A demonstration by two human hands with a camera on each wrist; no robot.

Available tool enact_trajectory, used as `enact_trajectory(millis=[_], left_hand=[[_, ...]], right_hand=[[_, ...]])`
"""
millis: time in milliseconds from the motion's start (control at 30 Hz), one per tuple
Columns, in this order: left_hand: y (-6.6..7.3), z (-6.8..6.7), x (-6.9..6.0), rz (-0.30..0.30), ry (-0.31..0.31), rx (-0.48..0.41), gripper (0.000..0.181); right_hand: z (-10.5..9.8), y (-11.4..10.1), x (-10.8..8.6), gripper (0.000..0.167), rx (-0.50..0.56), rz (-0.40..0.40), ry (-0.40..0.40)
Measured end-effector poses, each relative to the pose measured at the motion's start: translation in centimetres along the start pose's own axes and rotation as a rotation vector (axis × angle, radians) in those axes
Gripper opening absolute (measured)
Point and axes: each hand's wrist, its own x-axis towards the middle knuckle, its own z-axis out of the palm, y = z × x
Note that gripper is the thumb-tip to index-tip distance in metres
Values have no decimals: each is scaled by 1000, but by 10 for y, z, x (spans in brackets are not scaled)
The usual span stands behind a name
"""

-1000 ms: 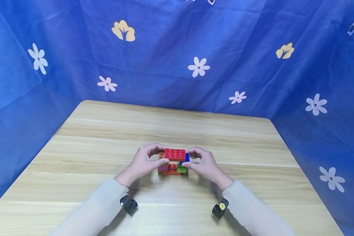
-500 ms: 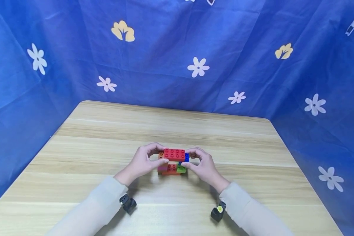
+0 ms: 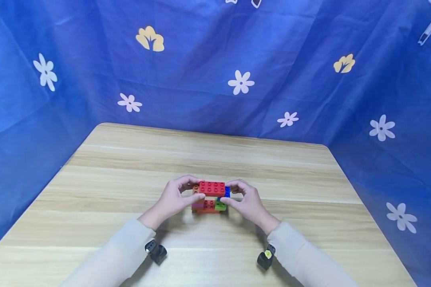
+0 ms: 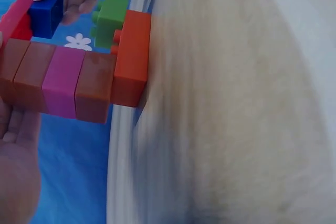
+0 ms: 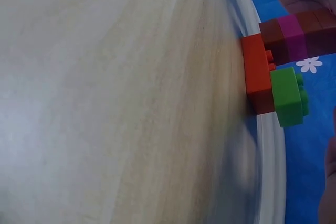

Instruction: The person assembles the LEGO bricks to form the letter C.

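Note:
A frame of toy building bricks stands on the wooden table between both hands. Its base is an orange brick (image 4: 134,51). A column of brown bricks (image 4: 34,69) with one purple brick (image 4: 64,82) rises from the left end, and a green brick (image 3: 220,204) sits on the right end. Across the top lies a red brick (image 3: 212,188), with a blue brick (image 4: 47,14) at its right end. A gap separates blue from green in the left wrist view. My left hand (image 3: 176,195) grips the column top and the red brick's left end. My right hand (image 3: 248,199) pinches the blue brick.
The wooden table (image 3: 129,151) spreads around the bricks on all sides. A blue flowered cloth (image 3: 201,52) hangs behind it and along both sides. Each wrist wears a small black camera (image 3: 156,252) close above the tabletop.

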Motion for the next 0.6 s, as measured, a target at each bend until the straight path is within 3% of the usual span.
enact_trajectory(millis=[267, 600], left_hand=[[-5, -6, -6, -33, -24, 19, 52], [-12, -21, -10, -130, -143, 190, 60]], right_hand=[[1, 1, 0, 38, -4, -7, -7], [0, 0, 1, 39, -27, -4, -19]])
